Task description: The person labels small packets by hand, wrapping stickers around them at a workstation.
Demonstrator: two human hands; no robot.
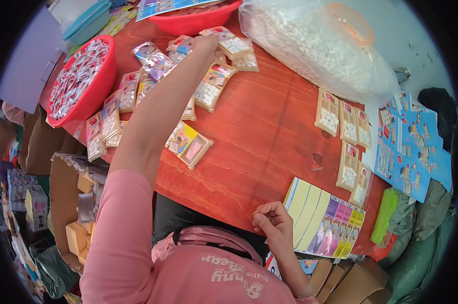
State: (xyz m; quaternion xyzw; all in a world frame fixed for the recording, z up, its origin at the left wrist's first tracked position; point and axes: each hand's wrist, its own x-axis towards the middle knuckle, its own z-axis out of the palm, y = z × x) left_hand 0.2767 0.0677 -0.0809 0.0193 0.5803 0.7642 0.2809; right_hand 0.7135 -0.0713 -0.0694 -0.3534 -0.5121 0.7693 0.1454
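My left hand [204, 48] reaches to the far side of the red table, over a group of small tan trays. Its fingers are largely hidden among them, so a grip cannot be made out. Beside it lie stacked trays [235, 46] with white pellets, and a tray [207, 94] with white cubes sits just nearer. Under my forearm, a tray with a yellow card [189, 143] lies apart from the group. My right hand [274, 220] is at the table's near edge, left of a sheet of coloured labels [324, 218]. Its fingers are curled in, with nothing visible in them.
A red basin [107, 83] of small packets stands left; another red basin [198, 20] is at the back. A large clear bag of white pieces [320, 48] lies far right. More filled trays [349, 121] and blue printed sheets [413, 152] are on the right. Cardboard boxes [62, 187] flank the table.
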